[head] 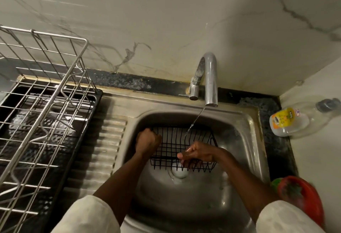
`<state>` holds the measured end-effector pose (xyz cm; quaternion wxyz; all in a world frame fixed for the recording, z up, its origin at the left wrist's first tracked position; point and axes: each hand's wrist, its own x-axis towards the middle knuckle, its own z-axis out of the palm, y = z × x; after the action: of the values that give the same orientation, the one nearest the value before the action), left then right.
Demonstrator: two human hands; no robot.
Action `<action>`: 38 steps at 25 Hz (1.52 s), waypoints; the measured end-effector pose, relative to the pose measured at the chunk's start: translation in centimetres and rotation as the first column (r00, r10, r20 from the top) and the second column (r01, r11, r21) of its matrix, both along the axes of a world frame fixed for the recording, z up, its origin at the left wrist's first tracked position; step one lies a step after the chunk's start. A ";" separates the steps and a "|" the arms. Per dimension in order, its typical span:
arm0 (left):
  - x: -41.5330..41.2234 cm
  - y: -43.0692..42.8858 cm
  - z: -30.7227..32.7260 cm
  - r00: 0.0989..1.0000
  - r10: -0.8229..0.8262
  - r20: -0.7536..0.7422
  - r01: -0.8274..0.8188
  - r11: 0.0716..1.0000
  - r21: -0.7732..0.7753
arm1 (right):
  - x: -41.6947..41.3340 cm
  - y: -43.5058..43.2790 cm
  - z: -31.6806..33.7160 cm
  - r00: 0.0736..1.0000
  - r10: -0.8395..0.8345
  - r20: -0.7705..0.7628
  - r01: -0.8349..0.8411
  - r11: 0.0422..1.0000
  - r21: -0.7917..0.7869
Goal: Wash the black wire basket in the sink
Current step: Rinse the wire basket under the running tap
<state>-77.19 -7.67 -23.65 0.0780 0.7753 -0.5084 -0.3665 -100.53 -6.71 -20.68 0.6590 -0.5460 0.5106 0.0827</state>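
The black wire basket [175, 140] is held inside the steel sink [247, 140], above the drain. My left hand [147, 140] is closed on the basket's left rim. My right hand [198, 154], wet, grips the near front edge with fingers curled through the wires. A thin stream of water [195, 120] runs from the chrome tap [209, 79] onto the basket's back part.
A large steel dish rack [42, 103] stands on a black tray [88, 122] left of the sink, beside the ribbed drainboard [103, 149]. A clear bottle with a yellow label [289, 122] lies on the right counter. A red bowl with a scrubber [300, 197] sits at the near right.
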 end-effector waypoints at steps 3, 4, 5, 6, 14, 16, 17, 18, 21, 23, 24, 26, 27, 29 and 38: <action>-0.4 -1.6 1.1 1.000 -0.024 0.017 0.023 0.996 0.088 | -1.0 -1.1 2.2 0.999 0.013 0.045 -0.003 0.978 -0.209; -0.4 -2.1 1.6 1.000 -0.008 -0.016 0.010 0.994 0.108 | -1.1 -1.5 3.1 0.999 0.017 0.039 -0.006 0.962 -0.272; -0.5 -2.6 2.3 0.996 0.013 -0.085 -0.003 0.993 0.119 | -1.0 -2.0 3.7 1.000 0.009 0.021 -0.001 0.943 -0.333; -0.6 -3.1 2.9 0.994 0.035 -0.103 -0.023 0.993 0.114 | -1.0 -2.5 3.9 1.000 -0.002 -0.010 -0.003 0.913 -0.407; -4.2 -1.7 4.5 0.984 -0.121 -0.134 0.078 0.955 -0.285 | -0.3 -3.3 1.3 0.873 -0.253 -0.417 -0.191 0.609 -0.770; -5.1 -1.0 3.4 0.965 0.006 -0.263 -0.088 0.949 -0.304 | 0.8 -2.9 1.3 0.786 -0.390 -0.480 -0.209 0.563 -0.799; -5.3 -1.1 2.9 0.944 0.088 -0.319 -0.182 0.943 -0.279 | 2.0 -2.7 1.2 0.762 -0.420 -0.494 -0.216 0.553 -0.804; -5.4 -1.6 2.2 0.910 0.183 -0.373 -0.281 0.932 -0.228 | 3.8 -2.5 1.0 0.766 -0.412 -0.494 -0.235 0.536 -0.811; -5.3 -2.3 2.6 0.833 0.315 -0.456 -0.420 0.895 -0.150 | 9.5 -1.8 1.1 0.832 -0.342 -0.437 -0.260 0.456 -0.851; -4.8 -2.4 3.4 0.833 0.337 -0.440 -0.442 0.883 -0.160 | 9.3 -2.2 1.2 0.843 -0.285 -0.457 -0.306 0.444 -0.842; -4.6 -2.5 3.2 0.799 0.372 -0.472 -0.490 0.858 -0.152 | 7.5 -2.3 0.9 0.825 -0.283 -0.489 -0.335 0.453 -0.826; -4.7 -2.6 2.7 0.749 0.418 -0.515 -0.540 0.835 -0.108 | 2.3 -2.2 -0.1 0.728 -0.362 -0.582 -0.357 0.524 -0.773; -4.9 -2.7 2.7 0.745 0.425 -0.514 -0.540 0.837 -0.091 | -0.1 -1.7 -0.1 0.650 -0.446 -0.615 -0.348 0.545 -0.763; -5.3 -3.2 2.4 0.784 0.410 -0.466 -0.495 0.866 -0.069 | -2.2 -1.1 -0.1 0.557 -0.577 -0.597 -0.277 0.549 -0.789; -3.8 -3.4 2.5 0.769 0.446 -0.458 -0.552 0.825 -0.124 | 7.1 -2.8 1.1 0.790 -0.280 -0.546 -0.386 0.464 -0.797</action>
<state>-81.02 -11.06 -21.14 0.3753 0.7719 -0.2964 -0.4189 -93.38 -9.50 -19.62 0.0729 -0.7635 0.6416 0.0000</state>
